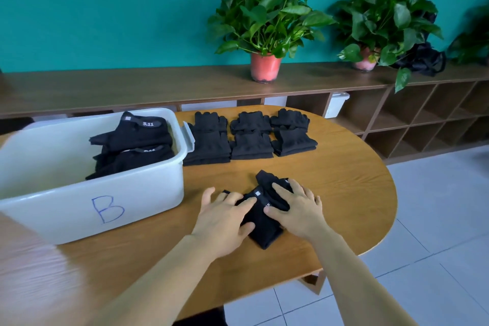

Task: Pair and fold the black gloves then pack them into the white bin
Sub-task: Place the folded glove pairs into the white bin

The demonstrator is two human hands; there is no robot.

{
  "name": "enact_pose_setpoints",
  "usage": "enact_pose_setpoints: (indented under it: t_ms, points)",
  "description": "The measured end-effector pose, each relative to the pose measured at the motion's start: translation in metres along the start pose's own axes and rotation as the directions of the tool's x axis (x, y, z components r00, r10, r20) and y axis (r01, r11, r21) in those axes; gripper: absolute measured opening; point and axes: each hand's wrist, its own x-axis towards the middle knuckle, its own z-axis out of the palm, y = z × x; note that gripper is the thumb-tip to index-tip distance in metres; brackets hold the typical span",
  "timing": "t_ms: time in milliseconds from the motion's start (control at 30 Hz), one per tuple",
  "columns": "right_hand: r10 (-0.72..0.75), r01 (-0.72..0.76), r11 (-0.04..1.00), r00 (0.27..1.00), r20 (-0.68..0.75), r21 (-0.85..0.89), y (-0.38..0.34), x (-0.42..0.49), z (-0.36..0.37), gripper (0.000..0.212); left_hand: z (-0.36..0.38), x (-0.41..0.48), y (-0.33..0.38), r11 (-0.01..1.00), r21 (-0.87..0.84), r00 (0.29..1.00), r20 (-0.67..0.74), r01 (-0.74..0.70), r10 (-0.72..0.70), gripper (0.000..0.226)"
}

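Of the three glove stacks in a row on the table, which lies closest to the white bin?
The leftmost stack: it sits right beside the white bin, while the middle stack and right stack lie farther off.

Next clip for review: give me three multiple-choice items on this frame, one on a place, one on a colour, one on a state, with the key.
1. Where do the three glove stacks lie relative to the white bin?
A. Inside it.
B. On the table, to its right.
C. Underneath it.

2. What colour is the letter B on the bin?
A. Red.
B. Blue.
C. Green.

3. What are the left hand and right hand doing?
A. Both press on the black gloves in front of the person.
B. Both lift the bin.
C. Both hang off the table.

Key:
1 B: the stacks sit on the wood beside the bin's right wall.
2 B: the handwritten mark is blue.
3 A: both hands lie on the gloves with fingers spread.
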Motion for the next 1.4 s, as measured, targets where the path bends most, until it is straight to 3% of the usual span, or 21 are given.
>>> enact_pose_setpoints:
  t_ms: [233,500,600,667,733,800,867,933,1033,1267,1400]
  points:
    - [-0.171,0.151,0.978,0.975,0.141,0.141,-0.039,-0.003,0.001,0.063,-0.004,-0.051,-0.024,0.997,0.001,0.996,-0.046,0.071,-0.071,0.047]
    - [-0.288,0.274,0.957,0.921,0.262,0.092,-0.085,0.002,0.006,0.062,-0.007,-0.081,-0.029,0.99,-0.021,0.99,-0.029,0.139,-0.14,0.045]
    - [-0.312,0.301,0.95,0.916,0.252,0.079,-0.09,-0.005,0.004,0.063,-0.005,-0.089,-0.034,0.982,-0.126,0.989,-0.038,0.14,-0.146,0.043]
    - [-0.328,0.312,0.942,0.934,0.143,0.128,-0.087,-0.013,-0.001,0.061,-0.004,-0.093,-0.039,0.959,-0.249,0.985,-0.071,0.134,-0.156,0.042]
    - [-0.275,0.279,0.917,0.96,-0.055,0.284,-0.082,-0.027,-0.006,0.057,-0.003,-0.093,-0.045,0.934,-0.34,0.976,-0.14,0.109,-0.165,0.039]
    - [-0.125,0.221,0.868,0.964,-0.234,0.444,-0.076,-0.044,-0.004,0.052,-0.002,-0.089,-0.047,0.917,-0.388,0.965,-0.192,0.092,-0.178,0.038]
    - [0.029,0.135,0.87,0.946,-0.324,0.475,-0.071,-0.059,0.008,0.046,0.0,-0.084,-0.046,0.904,-0.418,0.967,-0.18,0.09,-0.179,0.041]
    - [0.124,0.031,0.89,0.943,-0.308,0.455,-0.069,-0.07,0.022,0.043,0.004,-0.081,-0.044,0.9,-0.425,0.978,-0.126,0.101,-0.169,0.044]
    - [0.154,-0.059,0.916,0.966,-0.21,0.398,-0.07,-0.077,0.042,0.046,0.01,-0.082,-0.04,0.89,-0.436,0.982,-0.059,0.137,-0.18,0.047]
    - [0.058,0.008,0.942,0.981,-0.187,0.334,-0.087,-0.074,0.05,0.048,0.016,-0.101,-0.038,0.788,-0.56,0.937,-0.057,0.256,-0.345,0.048]
    - [0.124,-0.043,0.946,0.964,-0.234,0.322,-0.084,-0.077,0.044,0.052,0.01,-0.11,-0.044,0.748,-0.582,0.901,-0.061,0.319,-0.431,0.041]
